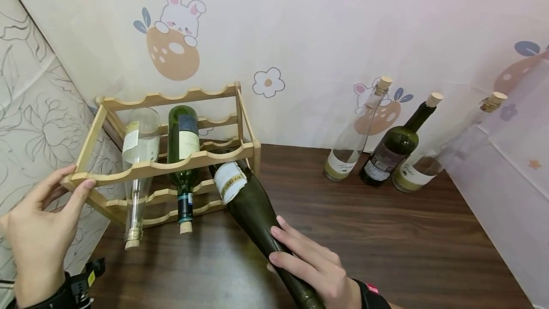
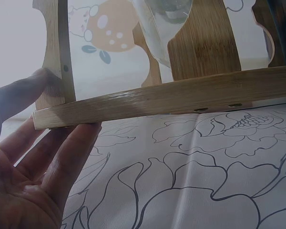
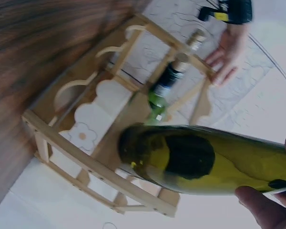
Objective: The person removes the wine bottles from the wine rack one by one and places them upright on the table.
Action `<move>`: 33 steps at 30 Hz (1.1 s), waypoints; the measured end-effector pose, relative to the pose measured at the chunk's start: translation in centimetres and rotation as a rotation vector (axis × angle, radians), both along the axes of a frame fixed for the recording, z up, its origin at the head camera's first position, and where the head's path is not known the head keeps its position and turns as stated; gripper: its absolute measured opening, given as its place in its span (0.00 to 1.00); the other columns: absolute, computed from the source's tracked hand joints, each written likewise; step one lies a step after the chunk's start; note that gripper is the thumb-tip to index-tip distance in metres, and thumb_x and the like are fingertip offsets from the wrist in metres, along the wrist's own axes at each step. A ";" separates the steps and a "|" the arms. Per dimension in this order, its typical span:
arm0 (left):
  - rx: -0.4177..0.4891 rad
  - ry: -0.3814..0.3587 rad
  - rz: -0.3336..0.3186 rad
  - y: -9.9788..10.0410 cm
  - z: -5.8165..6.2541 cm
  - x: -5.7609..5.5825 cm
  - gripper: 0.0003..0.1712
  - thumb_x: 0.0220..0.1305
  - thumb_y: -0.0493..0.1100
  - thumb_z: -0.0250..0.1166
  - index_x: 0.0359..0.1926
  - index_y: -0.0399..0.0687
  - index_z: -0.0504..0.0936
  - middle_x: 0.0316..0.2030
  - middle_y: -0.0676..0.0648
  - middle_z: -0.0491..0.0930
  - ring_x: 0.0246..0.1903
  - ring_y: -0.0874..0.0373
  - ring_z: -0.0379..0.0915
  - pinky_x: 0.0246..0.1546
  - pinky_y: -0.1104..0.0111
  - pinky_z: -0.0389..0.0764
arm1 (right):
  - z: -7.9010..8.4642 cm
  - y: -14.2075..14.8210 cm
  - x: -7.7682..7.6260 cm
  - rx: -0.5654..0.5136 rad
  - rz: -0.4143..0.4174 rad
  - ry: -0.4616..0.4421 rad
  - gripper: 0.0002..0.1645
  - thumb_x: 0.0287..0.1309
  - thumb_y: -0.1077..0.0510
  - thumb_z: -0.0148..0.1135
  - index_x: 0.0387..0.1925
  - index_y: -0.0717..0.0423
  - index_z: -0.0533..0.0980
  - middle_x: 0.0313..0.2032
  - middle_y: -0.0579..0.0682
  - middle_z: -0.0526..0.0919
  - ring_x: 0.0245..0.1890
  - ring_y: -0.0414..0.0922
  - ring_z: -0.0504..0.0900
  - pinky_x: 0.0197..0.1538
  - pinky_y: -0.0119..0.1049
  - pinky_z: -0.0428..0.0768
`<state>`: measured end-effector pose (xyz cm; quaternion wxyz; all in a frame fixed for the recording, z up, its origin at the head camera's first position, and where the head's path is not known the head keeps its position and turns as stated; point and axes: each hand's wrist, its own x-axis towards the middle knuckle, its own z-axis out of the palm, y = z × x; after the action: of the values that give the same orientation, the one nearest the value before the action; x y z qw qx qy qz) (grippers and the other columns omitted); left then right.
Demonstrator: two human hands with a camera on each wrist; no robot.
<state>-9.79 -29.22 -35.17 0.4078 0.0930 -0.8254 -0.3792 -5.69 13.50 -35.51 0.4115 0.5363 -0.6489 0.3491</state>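
Observation:
My left hand (image 1: 43,223) pinches the front left corner of the wooden wine rack (image 1: 141,169) between thumb and fingers; the left wrist view shows the fingers at the rack's side bar (image 2: 148,98). My right hand (image 1: 315,268) grips a dark green wine bottle (image 1: 257,204) around its neck. This bottle tilts with its base toward the rack, at the right end of the upper tier; its base is partly hidden behind the front rail. Beside it on that tier lie a green bottle (image 1: 184,132) and a clear bottle (image 1: 147,149), corks facing me.
Three corked bottles stand at the right on the dark wooden table (image 1: 386,237): a clear one (image 1: 343,156), a green one (image 1: 390,151) and another clear one (image 1: 418,170). A printed cloth (image 1: 300,37) hangs behind, and flower-patterned cloth (image 1: 38,123) covers the left side.

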 end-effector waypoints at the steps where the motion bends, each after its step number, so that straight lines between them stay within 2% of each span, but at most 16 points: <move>1: 0.005 0.005 -0.011 0.0 0.0 0.0 0.24 0.61 0.41 0.80 0.58 0.45 0.88 0.35 0.97 0.71 0.20 0.97 0.65 0.74 0.63 0.41 | 0.6 0.1 0.2 -0.012 0.014 -0.008 0.14 0.71 0.62 0.66 0.44 0.75 0.83 0.56 0.77 0.83 0.64 0.68 0.82 0.61 0.44 0.86; 2: 0.010 0.004 -0.009 0.0 0.0 -0.1 0.24 0.61 0.41 0.80 0.58 0.45 0.88 0.35 0.97 0.71 0.20 0.97 0.65 0.74 0.64 0.42 | 1.2 0.4 0.3 -0.016 0.028 -0.016 0.16 0.73 0.61 0.64 0.44 0.76 0.82 0.56 0.77 0.83 0.64 0.68 0.82 0.62 0.45 0.85; 5: 0.024 -0.005 0.000 0.0 0.1 -0.1 0.24 0.60 0.41 0.80 0.58 0.47 0.88 0.34 0.97 0.71 0.19 0.96 0.65 0.73 0.67 0.45 | 3.0 1.0 0.9 -0.067 0.079 -0.092 0.14 0.67 0.65 0.69 0.43 0.78 0.82 0.56 0.77 0.83 0.63 0.67 0.83 0.63 0.45 0.85; 7: 0.028 -0.011 0.005 -0.1 0.0 -0.2 0.25 0.61 0.41 0.80 0.59 0.48 0.88 0.33 0.97 0.70 0.18 0.96 0.65 0.73 0.68 0.45 | 3.9 1.5 1.3 -0.112 0.121 -0.160 0.15 0.62 0.67 0.73 0.42 0.78 0.82 0.56 0.76 0.84 0.62 0.67 0.84 0.63 0.45 0.85; 9: 0.031 -0.014 0.006 -0.1 0.0 -0.2 0.25 0.61 0.42 0.80 0.59 0.48 0.88 0.33 0.97 0.70 0.18 0.96 0.65 0.74 0.67 0.43 | 4.6 1.9 1.6 -0.165 0.146 -0.236 0.17 0.53 0.70 0.79 0.41 0.78 0.82 0.54 0.74 0.85 0.59 0.64 0.86 0.60 0.44 0.86; 11: 0.032 -0.016 0.008 -0.1 0.0 -0.2 0.25 0.61 0.43 0.80 0.59 0.49 0.88 0.33 0.97 0.70 0.19 0.96 0.65 0.75 0.66 0.42 | 5.0 2.4 1.7 -0.189 0.182 -0.308 0.19 0.49 0.71 0.81 0.42 0.78 0.82 0.54 0.72 0.86 0.58 0.62 0.88 0.59 0.43 0.87; 17: 0.039 -0.024 0.015 -0.1 0.1 -0.3 0.25 0.61 0.44 0.80 0.60 0.49 0.88 0.32 0.97 0.70 0.18 0.96 0.64 0.73 0.66 0.43 | 6.1 4.0 2.1 -0.162 0.281 -0.559 0.25 0.49 0.76 0.78 0.50 0.76 0.80 0.58 0.70 0.85 0.62 0.57 0.86 0.62 0.38 0.84; 21: 0.022 -0.025 0.018 0.1 0.2 -0.2 0.24 0.61 0.40 0.79 0.59 0.45 0.88 0.33 0.98 0.69 0.18 0.97 0.63 0.73 0.66 0.44 | 6.6 4.7 1.9 -0.199 0.356 -0.662 0.29 0.48 0.83 0.73 0.54 0.82 0.74 0.60 0.72 0.83 0.65 0.59 0.83 0.66 0.41 0.82; 23: 0.011 -0.017 0.014 0.2 0.2 -0.2 0.24 0.61 0.39 0.80 0.58 0.44 0.88 0.33 0.98 0.69 0.19 0.97 0.63 0.72 0.67 0.45 | 6.9 5.0 1.8 -0.220 0.311 -0.691 0.31 0.46 0.84 0.72 0.55 0.84 0.72 0.59 0.71 0.84 0.64 0.58 0.84 0.65 0.40 0.83; 26: 0.002 -0.009 0.014 0.2 0.2 -0.1 0.24 0.60 0.39 0.80 0.57 0.44 0.88 0.33 0.98 0.69 0.18 0.97 0.62 0.71 0.69 0.48 | 7.3 5.7 1.7 -0.195 0.171 -0.726 0.35 0.44 0.85 0.73 0.56 0.83 0.71 0.57 0.68 0.85 0.61 0.53 0.86 0.61 0.35 0.84; 29: -0.005 -0.009 0.018 0.1 0.2 -0.1 0.24 0.60 0.40 0.80 0.57 0.46 0.89 0.33 0.98 0.69 0.18 0.97 0.62 0.68 0.72 0.51 | 8.2 6.3 1.7 -0.115 -0.021 -0.749 0.36 0.43 0.83 0.75 0.58 0.75 0.75 0.55 0.62 0.87 0.58 0.45 0.88 0.55 0.29 0.86; 33: -0.004 -0.012 0.025 0.0 0.1 -0.2 0.24 0.59 0.41 0.81 0.57 0.46 0.89 0.34 0.98 0.69 0.18 0.97 0.62 0.68 0.70 0.51 | 9.8 7.1 1.5 0.057 -0.317 -0.691 0.38 0.42 0.77 0.80 0.58 0.58 0.81 0.51 0.49 0.89 0.49 0.35 0.89 0.45 0.23 0.85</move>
<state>-9.99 -29.25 -35.04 0.4079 0.1047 -0.8274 -0.3717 -4.23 20.57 -25.75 0.2025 0.2912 -0.8337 0.4232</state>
